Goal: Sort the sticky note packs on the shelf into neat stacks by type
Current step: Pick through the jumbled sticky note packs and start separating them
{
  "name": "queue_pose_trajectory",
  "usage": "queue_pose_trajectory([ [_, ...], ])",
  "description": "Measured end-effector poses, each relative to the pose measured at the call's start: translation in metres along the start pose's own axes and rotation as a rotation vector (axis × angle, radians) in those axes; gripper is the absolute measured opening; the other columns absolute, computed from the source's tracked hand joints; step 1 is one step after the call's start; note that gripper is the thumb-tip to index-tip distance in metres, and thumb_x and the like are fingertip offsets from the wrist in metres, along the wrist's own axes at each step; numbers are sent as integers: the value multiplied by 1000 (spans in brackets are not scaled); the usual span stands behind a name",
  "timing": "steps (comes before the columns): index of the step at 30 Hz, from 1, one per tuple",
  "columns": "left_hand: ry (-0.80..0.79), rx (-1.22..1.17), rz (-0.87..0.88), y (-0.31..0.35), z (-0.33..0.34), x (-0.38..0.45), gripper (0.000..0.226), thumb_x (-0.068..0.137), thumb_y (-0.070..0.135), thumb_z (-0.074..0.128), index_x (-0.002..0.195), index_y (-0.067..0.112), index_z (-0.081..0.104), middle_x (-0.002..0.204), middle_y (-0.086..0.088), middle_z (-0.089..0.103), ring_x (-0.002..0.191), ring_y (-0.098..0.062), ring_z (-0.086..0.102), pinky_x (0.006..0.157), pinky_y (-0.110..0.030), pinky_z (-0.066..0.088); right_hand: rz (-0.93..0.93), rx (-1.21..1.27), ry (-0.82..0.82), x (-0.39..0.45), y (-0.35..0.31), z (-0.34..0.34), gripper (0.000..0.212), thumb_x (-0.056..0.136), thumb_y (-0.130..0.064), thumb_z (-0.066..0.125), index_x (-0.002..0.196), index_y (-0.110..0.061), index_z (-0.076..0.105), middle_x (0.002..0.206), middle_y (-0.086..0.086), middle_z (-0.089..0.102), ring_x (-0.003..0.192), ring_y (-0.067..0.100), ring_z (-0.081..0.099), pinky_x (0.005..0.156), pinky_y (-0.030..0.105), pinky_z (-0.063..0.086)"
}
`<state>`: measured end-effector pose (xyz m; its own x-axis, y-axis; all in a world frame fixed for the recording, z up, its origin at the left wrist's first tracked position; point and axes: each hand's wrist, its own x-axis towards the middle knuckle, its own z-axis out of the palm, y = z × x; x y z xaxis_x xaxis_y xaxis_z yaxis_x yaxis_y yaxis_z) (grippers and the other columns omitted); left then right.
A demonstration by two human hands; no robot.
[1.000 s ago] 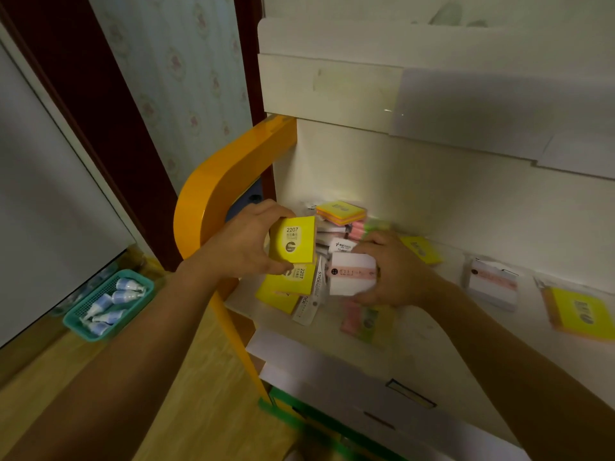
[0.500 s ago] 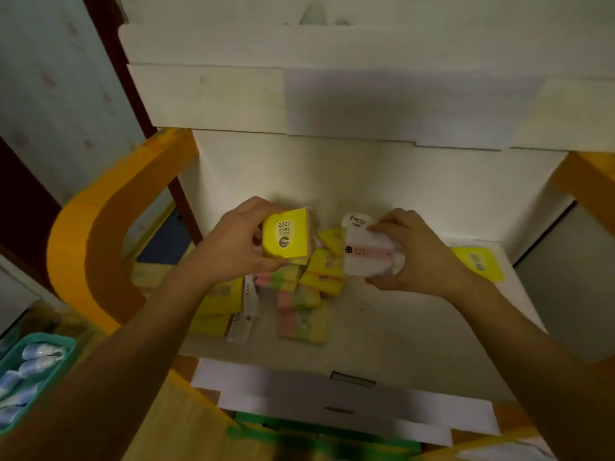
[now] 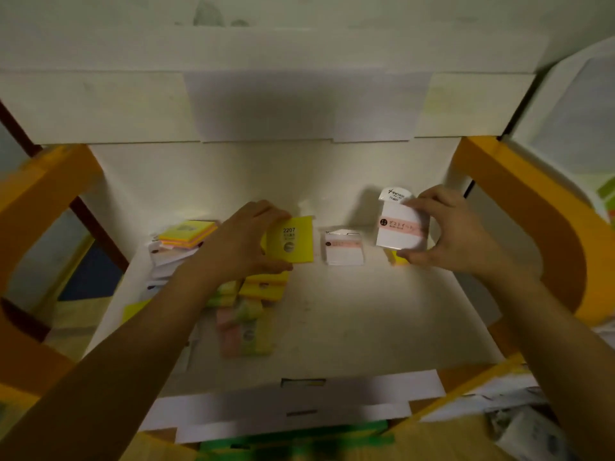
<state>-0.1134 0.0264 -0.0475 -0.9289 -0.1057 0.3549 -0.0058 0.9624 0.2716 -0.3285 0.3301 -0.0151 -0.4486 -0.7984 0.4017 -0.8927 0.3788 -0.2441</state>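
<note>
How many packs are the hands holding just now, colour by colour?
yellow pack, in the left hand: 1
white pack with a pink band, in the right hand: 1
Total: 2

Shelf board (image 3: 382, 327): matt white, lightly scuffed
Shelf frame (image 3: 519, 194): smooth glossy orange
Yellow pack (image 3: 293, 239): glossy wrapped paper
White pack (image 3: 401, 231): smooth paper
</note>
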Motion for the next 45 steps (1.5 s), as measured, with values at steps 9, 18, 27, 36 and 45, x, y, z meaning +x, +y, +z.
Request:
queue_pose_trajectory([
  [9,25,15,39,12,5,28,88,60,63,81,132,19,56,119,3,57,108,-19,52,92,-34,47,71,-46,80,3,15,-29,86,50,-49,84,124,-12,60,116,6,53,108,22,48,88,23,32],
  [18,-76,-114,9,53,70,98,85,50,65,77,123,22,63,108,1,60,102,-21,56,91,-36,46,129,-49,108,11,18,-45,90,49,-55,80,124,-9,62,115,7,55,108,23,52,89,28,42],
  [27,-182,-173,1,102,135,161,98,47,63,80,132,21,57,129,-3,62,119,-24,57,100,-39,47,210,-22,211,2,22,-53,87,50,-62,71,119,-9,63,108,7,55,100,19,51,82,20,34],
  [36,-268,-203,-11,122,181,178,91,39,76,70,117,28,62,111,4,68,100,-18,64,85,-39,54,242,-55,217,5,17,-53,92,47,-63,74,121,-11,61,110,6,53,101,24,51,83,26,40],
  [45,-250,-188,-35,98,178,178,111,30,95,66,123,33,60,118,10,66,108,-13,62,88,-37,54,221,-70,170,7,17,-49,93,49,-68,68,124,-13,59,115,5,53,106,20,50,85,20,35],
])
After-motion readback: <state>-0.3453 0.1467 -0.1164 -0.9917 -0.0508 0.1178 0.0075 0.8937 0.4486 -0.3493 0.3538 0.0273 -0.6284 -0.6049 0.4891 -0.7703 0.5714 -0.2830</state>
